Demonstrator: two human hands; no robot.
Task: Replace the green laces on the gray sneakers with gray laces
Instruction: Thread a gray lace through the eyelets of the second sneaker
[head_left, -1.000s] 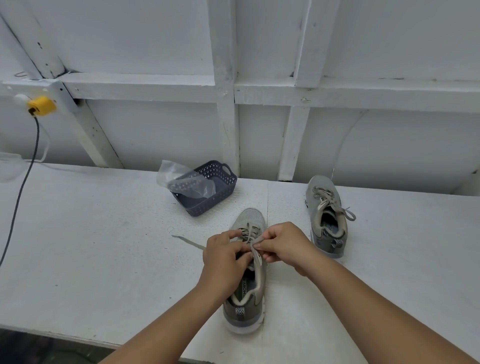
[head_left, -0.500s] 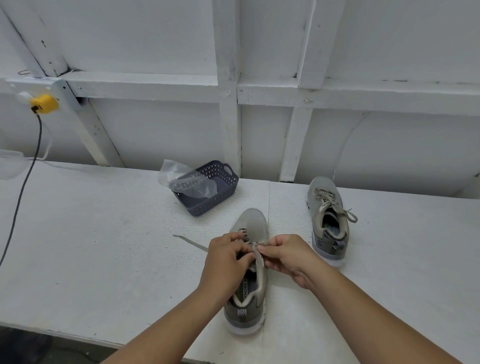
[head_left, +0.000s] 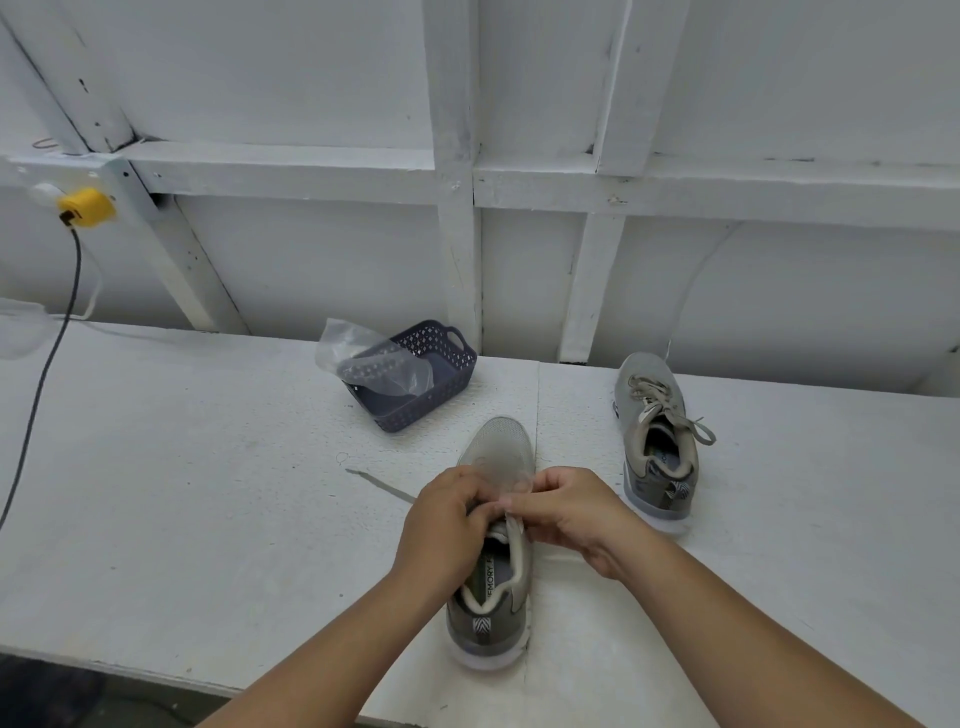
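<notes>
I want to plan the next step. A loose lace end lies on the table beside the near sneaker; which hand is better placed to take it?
Probably the left hand: the loose lace end lies on its side of the near sneaker. The right hand would have to cross over.

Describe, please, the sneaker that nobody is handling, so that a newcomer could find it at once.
On the white table, look right of the dark basket, near the wall. The far sneaker stands alone there with its laces tied in a bow, while the near sneaker lies under both hands.
</notes>
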